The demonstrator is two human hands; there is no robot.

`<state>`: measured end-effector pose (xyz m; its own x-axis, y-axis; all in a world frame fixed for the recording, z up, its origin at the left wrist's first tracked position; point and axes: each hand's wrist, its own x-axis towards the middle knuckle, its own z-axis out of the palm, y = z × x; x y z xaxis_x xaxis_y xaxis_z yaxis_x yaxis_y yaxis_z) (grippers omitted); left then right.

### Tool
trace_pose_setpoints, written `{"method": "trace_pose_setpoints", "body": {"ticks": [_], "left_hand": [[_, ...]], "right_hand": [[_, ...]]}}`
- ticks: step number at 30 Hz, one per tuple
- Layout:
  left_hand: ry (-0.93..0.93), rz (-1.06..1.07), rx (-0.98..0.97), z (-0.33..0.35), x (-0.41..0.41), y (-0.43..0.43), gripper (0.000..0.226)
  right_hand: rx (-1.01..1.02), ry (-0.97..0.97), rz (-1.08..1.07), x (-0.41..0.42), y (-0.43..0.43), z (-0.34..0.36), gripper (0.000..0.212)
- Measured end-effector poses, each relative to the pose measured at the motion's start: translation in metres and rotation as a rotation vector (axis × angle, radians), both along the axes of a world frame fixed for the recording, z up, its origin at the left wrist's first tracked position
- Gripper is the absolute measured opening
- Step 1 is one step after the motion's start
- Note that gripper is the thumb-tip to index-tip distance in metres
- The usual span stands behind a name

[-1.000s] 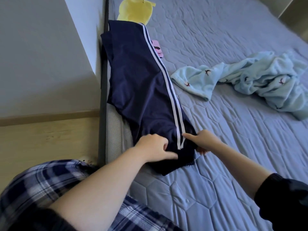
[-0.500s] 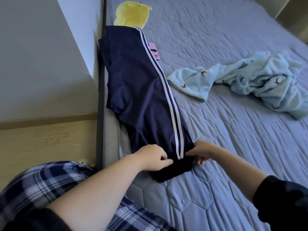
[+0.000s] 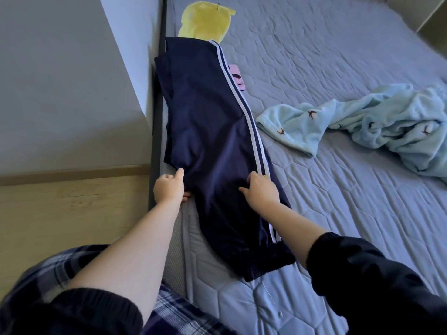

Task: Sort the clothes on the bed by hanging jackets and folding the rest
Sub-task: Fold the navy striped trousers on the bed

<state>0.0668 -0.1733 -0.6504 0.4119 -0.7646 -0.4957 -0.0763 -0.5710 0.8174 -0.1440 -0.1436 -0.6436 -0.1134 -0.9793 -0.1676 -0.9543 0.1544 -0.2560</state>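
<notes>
Navy track pants (image 3: 208,122) with white side stripes lie stretched lengthwise along the left edge of the bed (image 3: 326,213), cuffs nearest me. My left hand (image 3: 169,187) grips the pants' left edge about midway, thumb on top and fingers tucked under the fabric. My right hand (image 3: 261,189) holds the right, striped edge at the same height, fingers curled into the cloth. A crumpled light blue fleece garment (image 3: 377,126) with small bird prints lies to the right on the bed.
A yellow garment (image 3: 203,20) lies at the far end beyond the pants, and a small pink item (image 3: 238,79) peeks out beside them. A grey wall and wooden panel (image 3: 72,213) border the bed's left side. The bed's dark frame (image 3: 157,112) runs along that edge.
Both hands have left the cuff end and moved up to the middle of the pants, now grasping the two side edges. The view has shifted closer.
</notes>
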Motion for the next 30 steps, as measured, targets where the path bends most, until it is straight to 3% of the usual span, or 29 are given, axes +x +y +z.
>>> {"method": "trace_pose_setpoints", "body": {"ticks": [4, 9, 11, 13, 16, 18, 20, 23, 25, 28, 30], "left_hand": [[-0.069, -0.067, 0.002, -0.001, 0.0, -0.018, 0.04], [0.092, 0.241, 0.003, -0.003, 0.02, -0.037, 0.03], [0.085, 0.235, 0.016, 0.0, 0.022, -0.035, 0.024], [-0.1, 0.112, -0.033, 0.006, 0.017, -0.029, 0.007], [-0.687, -0.159, -0.227, 0.014, 0.008, -0.014, 0.055], [-0.966, -0.487, -0.48, 0.025, -0.011, 0.0, 0.053], [-1.025, -0.932, -0.503, 0.026, -0.038, 0.022, 0.041], [-1.103, -1.338, -0.256, 0.008, -0.067, 0.062, 0.054], [-1.162, -1.397, -0.153, -0.001, -0.071, 0.078, 0.065], [-1.062, -1.405, -0.152, 0.004, -0.069, 0.081, 0.071], [-0.965, -1.45, -0.158, 0.01, -0.068, 0.082, 0.075]], "right_hand": [[-0.038, 0.109, 0.094, -0.001, 0.001, -0.014, 0.016], [-0.028, 0.167, 0.166, -0.011, 0.004, -0.021, 0.01], [0.01, 0.154, 0.177, -0.013, 0.003, -0.021, 0.01], [0.076, 0.11, 0.199, -0.016, 0.003, -0.019, 0.015], [0.133, 0.045, 0.29, -0.021, 0.012, -0.011, 0.03], [0.137, 0.007, 0.365, -0.024, 0.028, -0.002, 0.048], [0.14, 0.0, 0.47, -0.031, 0.048, 0.007, 0.06], [0.143, 0.051, 0.651, -0.051, 0.078, 0.017, 0.074], [0.162, 0.042, 0.722, -0.066, 0.097, 0.022, 0.084], [0.078, -0.015, 0.817, -0.079, 0.12, 0.026, 0.09], [-0.031, 0.166, 0.95, -0.084, 0.128, 0.02, 0.089]]}}
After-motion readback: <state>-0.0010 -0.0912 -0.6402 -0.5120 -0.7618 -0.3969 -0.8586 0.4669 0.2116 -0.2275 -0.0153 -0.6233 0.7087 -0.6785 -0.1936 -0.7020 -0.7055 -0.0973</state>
